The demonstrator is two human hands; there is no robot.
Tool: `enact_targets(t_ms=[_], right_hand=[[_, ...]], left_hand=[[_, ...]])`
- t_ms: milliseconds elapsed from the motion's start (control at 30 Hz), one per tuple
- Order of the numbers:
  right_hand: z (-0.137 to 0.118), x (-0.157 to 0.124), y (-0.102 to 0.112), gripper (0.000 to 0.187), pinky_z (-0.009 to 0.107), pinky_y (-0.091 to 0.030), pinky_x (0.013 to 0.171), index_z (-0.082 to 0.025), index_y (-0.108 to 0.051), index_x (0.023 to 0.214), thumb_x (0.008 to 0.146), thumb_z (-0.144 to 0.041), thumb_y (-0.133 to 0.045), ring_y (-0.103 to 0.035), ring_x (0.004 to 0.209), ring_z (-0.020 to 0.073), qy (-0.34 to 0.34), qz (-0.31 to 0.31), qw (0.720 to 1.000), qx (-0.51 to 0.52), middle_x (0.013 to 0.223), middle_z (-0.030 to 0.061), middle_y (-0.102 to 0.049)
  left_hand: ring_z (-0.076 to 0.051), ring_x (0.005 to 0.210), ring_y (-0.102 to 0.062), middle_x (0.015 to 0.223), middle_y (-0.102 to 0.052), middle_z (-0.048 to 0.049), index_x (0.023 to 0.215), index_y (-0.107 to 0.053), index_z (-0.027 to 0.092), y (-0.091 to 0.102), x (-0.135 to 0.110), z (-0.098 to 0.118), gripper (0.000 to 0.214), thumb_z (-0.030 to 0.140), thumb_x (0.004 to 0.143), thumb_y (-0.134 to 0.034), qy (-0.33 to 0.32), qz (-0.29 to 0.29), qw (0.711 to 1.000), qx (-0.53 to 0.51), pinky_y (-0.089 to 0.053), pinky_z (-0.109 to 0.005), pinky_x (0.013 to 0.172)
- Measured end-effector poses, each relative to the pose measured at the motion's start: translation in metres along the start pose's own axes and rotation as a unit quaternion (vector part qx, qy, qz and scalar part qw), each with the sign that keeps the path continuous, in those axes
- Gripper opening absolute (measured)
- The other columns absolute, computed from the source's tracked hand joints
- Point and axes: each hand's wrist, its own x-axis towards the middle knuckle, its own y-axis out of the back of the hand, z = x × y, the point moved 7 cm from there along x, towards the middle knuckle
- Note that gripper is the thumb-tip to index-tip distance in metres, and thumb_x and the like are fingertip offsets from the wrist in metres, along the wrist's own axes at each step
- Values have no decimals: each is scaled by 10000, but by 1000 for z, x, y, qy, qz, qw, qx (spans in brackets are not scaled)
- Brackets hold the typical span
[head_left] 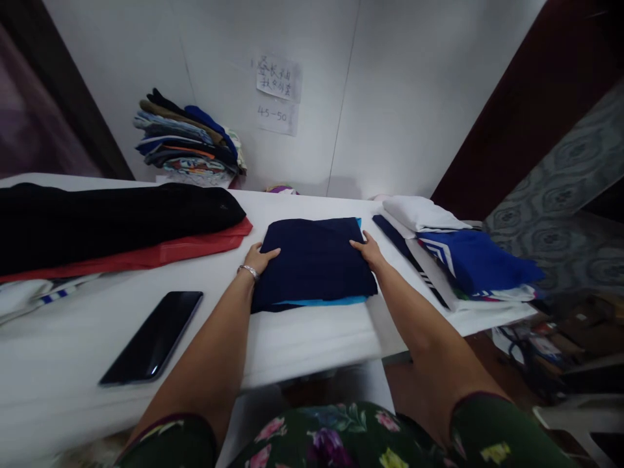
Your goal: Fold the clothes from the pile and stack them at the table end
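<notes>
A folded navy garment (314, 263) with bright blue fabric showing at its near edge and far right corner lies flat on the white table (312, 338). My left hand (260, 259) grips its left side, thumb on top and the other fingers mostly hidden along the edge. On the opposite side my right hand (369, 251) holds the right edge the same way. The garment's exact kind cannot be made out while it is folded.
A black garment (117, 221) lies over a red one (205, 247) on the left, near a phone (153, 338). Folded clothes (478, 260) are stacked at right. Against the wall stands a taller clothes pile (188, 140), beside handwritten paper notes (277, 78).
</notes>
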Motion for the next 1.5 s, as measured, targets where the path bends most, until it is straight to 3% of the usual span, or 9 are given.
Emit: enact_targets(t_ms=[133,300,433,600,733,867,1167,1300,1500], right_hand=[[13,18,-21,850,361,-511,873,-116,-361,1409,684,-312,-758,-642,989,247,-35,-2,993,-111,1188,141,-630],[24,14,-9,742,349,-462,948,-89,-404,1388,772,-413,-661,-604,1082,253,-48,-6,992,-115,1264,163,-581],[19,-15,7,620,330,-443,974,-147,-494,1333,816,-476,-583,-584,1117,233,-37,-5,995,-97,1274,112,-589],[13,-64,21,544,355,-423,979,-192,-606,1208,772,-516,-613,-560,1115,230,64,7,996,-68,1226,73,-619],[25,-82,27,618,331,-487,777,-157,-614,1184,705,-544,-659,-601,883,208,80,14,995,-57,1011,81,-666],[30,-83,28,604,277,-440,618,-147,-638,1119,651,-524,-702,-544,680,150,98,30,995,-9,795,27,-619],[25,-95,28,423,231,-327,489,-179,-657,952,655,-474,-718,-372,515,87,120,41,988,91,572,-68,-419],[21,-100,31,404,238,-315,484,-176,-656,923,666,-483,-705,-355,509,89,133,56,985,91,574,-62,-415],[20,-103,37,341,252,-349,554,-182,-663,873,694,-472,-673,-399,562,107,151,92,981,80,583,-48,-441]], left_hand=[[-288,1097,-601,1229,-611,-170,1247,-503,123,11,7,-15,786,377,572,-815,26,11,999,17,-464,-379,948],[-280,1051,-625,1165,-653,-141,1201,-540,144,7,3,-10,729,359,564,-820,16,17,999,37,-480,-369,926],[-266,1078,-610,1228,-616,-145,1258,-493,143,3,4,-9,736,397,628,-776,14,3,998,64,-471,-351,934],[-312,1179,-536,1311,-541,-178,1323,-422,146,6,0,-2,768,528,704,-670,-28,6,983,180,-423,-408,986],[-330,1253,-452,1366,-472,-178,1311,-450,160,9,-20,15,659,565,796,-520,-112,39,950,288,-378,-438,1021],[-269,1290,-408,1378,-467,-147,1225,-547,165,2,-54,29,507,484,832,-514,-243,53,916,313,-322,-375,1074],[-309,1279,-405,1335,-524,-94,1166,-613,259,-40,-133,27,521,499,710,-688,-467,-127,813,323,-226,-566,1076],[-230,1084,-549,1093,-649,-73,977,-686,228,-44,-148,39,183,286,843,-574,-524,-119,794,284,-390,-460,964],[-177,837,-570,838,-654,-50,885,-674,202,-42,-163,48,211,227,902,-465,-569,-79,777,257,-448,-353,759]])
